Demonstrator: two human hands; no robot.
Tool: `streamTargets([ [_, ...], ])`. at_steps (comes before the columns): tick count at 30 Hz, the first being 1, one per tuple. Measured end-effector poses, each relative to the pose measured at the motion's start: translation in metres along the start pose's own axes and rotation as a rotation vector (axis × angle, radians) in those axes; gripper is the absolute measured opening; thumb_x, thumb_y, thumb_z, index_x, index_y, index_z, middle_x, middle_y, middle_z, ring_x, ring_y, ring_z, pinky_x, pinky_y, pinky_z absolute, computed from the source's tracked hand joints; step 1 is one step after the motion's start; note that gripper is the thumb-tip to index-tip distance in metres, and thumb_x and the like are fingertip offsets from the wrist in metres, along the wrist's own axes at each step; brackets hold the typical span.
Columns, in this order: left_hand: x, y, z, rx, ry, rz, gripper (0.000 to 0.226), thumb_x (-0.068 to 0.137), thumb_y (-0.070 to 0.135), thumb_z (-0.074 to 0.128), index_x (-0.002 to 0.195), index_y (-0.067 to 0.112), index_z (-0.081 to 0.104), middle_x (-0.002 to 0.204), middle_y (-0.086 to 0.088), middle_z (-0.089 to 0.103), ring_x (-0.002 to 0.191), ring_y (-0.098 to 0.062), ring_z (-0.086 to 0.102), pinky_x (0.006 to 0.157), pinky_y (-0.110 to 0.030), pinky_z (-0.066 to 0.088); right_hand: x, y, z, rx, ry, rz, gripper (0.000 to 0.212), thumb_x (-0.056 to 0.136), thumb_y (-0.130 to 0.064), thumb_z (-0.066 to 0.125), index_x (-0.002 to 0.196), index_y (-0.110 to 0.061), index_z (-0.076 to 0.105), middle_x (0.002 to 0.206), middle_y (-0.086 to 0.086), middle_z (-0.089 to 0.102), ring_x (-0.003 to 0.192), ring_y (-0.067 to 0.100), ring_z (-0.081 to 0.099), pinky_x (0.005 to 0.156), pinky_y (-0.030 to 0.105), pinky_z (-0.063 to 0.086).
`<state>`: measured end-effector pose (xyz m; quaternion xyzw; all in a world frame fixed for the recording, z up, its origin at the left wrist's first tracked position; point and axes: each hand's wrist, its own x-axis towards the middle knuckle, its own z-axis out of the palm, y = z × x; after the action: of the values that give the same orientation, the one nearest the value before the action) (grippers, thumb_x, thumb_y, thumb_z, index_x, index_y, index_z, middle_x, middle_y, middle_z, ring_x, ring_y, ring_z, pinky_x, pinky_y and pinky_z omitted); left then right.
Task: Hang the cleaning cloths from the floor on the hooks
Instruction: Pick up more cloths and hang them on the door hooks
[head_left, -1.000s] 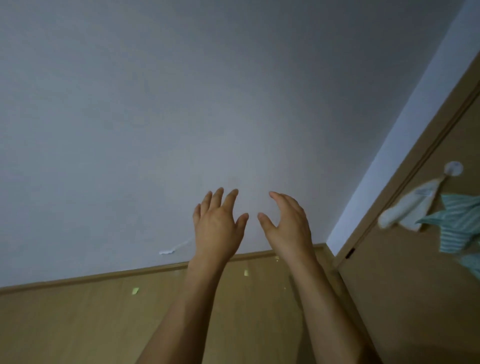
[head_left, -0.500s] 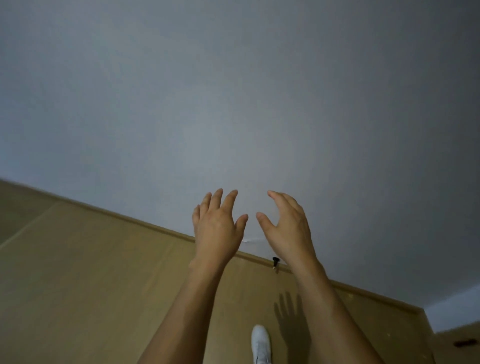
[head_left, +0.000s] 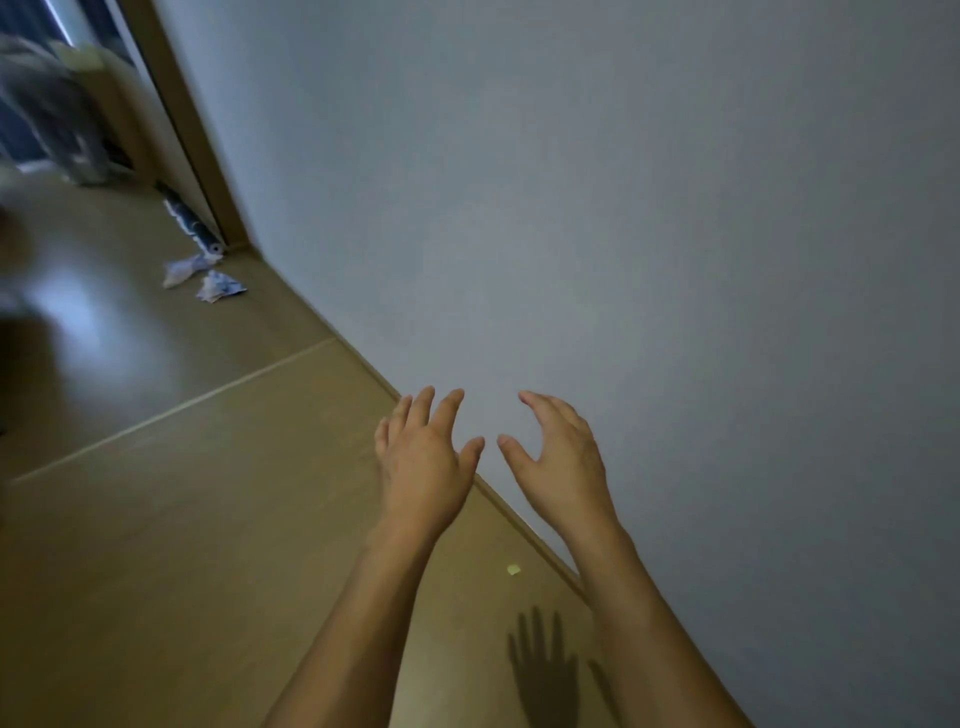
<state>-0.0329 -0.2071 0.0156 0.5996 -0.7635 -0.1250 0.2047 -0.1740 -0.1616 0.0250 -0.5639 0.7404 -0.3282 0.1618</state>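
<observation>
Two crumpled white-and-blue cleaning cloths lie on the wooden floor at the far left, near the wall's corner: one cloth (head_left: 182, 270) and a second cloth (head_left: 218, 287) just right of it. My left hand (head_left: 423, 467) and my right hand (head_left: 563, 462) are held out in front of me, side by side, fingers spread and empty. Both hands are far from the cloths, over the line where floor meets wall. No hooks are in view.
A plain grey wall (head_left: 571, 208) fills the right and top. A wooden door frame (head_left: 182, 119) stands at the upper left with a blurred bag (head_left: 57, 114) and a rolled item (head_left: 192, 228) beside it. A small yellow scrap (head_left: 513, 570) lies on the floor.
The view has swung left, away from the door with hung cloths, along the wall to the corner where two cloths lie. My hands have kept the same spread pose.
</observation>
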Motion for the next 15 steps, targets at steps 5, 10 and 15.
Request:
streamTargets([
  [5, 0.029, -0.037, -0.009, 0.019, 0.064, -0.172, 0.059, 0.094, 0.047, 0.053, 0.148, 0.033, 0.035, 0.157, -0.001, 0.030, 0.147, -0.023, 0.019, 0.118, -0.044, 0.017, 0.056, -0.025, 0.032, 0.017, -0.144, -0.128, 0.055, 0.092, -0.039, 0.058, 0.144, -0.025, 0.042, 0.148, -0.004, 0.042, 0.137, 0.014, 0.035, 0.112, 0.036, 0.033],
  [10, 0.059, -0.084, -0.019, 0.018, 0.114, -0.308, 0.061, 0.093, 0.048, 0.053, 0.149, 0.033, 0.033, 0.158, -0.001, 0.028, 0.148, -0.023, 0.018, 0.119, -0.044, 0.017, 0.097, -0.057, 0.075, 0.008, -0.254, -0.230, 0.057, 0.092, -0.038, 0.059, 0.144, -0.023, 0.043, 0.148, -0.002, 0.042, 0.137, 0.014, 0.036, 0.113, 0.036, 0.032],
  [15, 0.096, -0.143, -0.029, 0.013, 0.126, -0.380, 0.061, 0.094, 0.048, 0.052, 0.150, 0.034, 0.031, 0.158, -0.003, 0.027, 0.148, -0.023, 0.017, 0.119, -0.044, 0.014, 0.140, -0.096, 0.129, 0.020, -0.323, -0.252, 0.058, 0.092, -0.041, 0.058, 0.145, -0.025, 0.041, 0.149, -0.002, 0.040, 0.139, 0.015, 0.035, 0.113, 0.038, 0.032],
])
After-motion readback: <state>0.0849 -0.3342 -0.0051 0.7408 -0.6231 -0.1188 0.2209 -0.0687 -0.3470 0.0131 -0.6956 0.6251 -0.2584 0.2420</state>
